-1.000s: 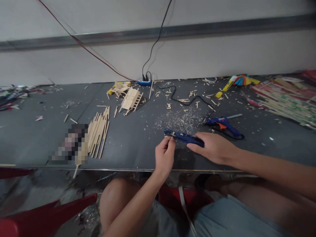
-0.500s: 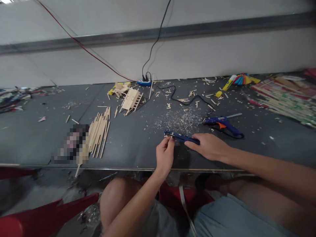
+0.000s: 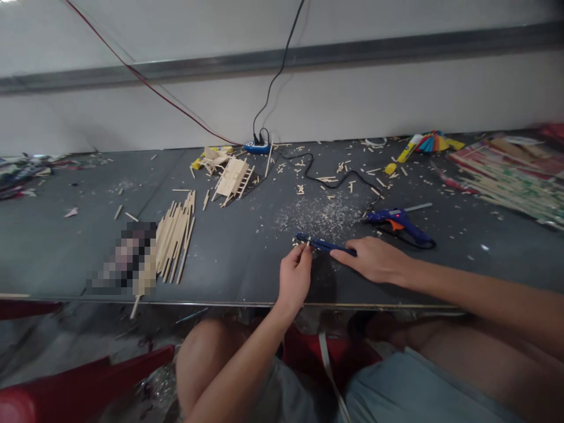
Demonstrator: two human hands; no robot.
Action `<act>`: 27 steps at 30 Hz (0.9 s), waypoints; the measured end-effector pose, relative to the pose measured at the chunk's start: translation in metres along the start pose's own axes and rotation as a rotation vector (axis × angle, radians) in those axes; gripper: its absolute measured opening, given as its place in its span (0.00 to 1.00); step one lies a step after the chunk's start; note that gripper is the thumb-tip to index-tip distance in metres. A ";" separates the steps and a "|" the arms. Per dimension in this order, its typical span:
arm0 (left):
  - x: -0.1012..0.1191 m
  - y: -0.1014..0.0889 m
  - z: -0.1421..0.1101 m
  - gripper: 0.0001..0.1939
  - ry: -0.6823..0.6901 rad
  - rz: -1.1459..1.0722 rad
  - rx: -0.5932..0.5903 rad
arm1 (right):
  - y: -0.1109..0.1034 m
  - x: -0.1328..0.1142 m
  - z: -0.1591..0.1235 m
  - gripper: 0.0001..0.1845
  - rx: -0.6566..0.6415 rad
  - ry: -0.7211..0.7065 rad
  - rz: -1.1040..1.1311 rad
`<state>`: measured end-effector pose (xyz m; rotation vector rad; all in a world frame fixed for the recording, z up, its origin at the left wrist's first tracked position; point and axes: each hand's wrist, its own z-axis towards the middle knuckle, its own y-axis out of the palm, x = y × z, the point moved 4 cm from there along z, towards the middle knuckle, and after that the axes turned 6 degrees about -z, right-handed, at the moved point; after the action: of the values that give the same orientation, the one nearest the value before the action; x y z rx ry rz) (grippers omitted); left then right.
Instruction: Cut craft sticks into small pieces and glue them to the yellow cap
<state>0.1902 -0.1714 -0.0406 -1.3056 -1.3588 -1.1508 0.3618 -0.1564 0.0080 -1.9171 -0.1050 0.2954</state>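
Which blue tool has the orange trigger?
The glue gun lying on the table; the other blue tool, in the right hand, shows no orange.

Dim light is greying the wall (image 3: 154, 117), glare showing at ten o'clock. The black cord (image 3: 287, 53) is casting soft shadow near twelve; darker shadow is pooling below the blue hand tool (image 3: 328, 246). A mosaic patch (image 3: 122, 258) is sitting near nine; the right edge is looking blurred.

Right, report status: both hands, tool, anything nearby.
Right hand gripping blue tool. Left hand pinching small pale piece near tool's far end. Glue gun lying beyond right hand; wood scraps strewn beyond tool.
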 end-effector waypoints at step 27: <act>0.009 -0.008 0.006 0.16 0.029 0.172 -0.045 | 0.003 0.020 0.005 0.41 -0.063 0.091 -0.093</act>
<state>0.1821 -0.1636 -0.0331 -1.4034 -1.1810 -1.0834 0.3797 -0.1489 0.0003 -1.9788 -0.1440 0.1438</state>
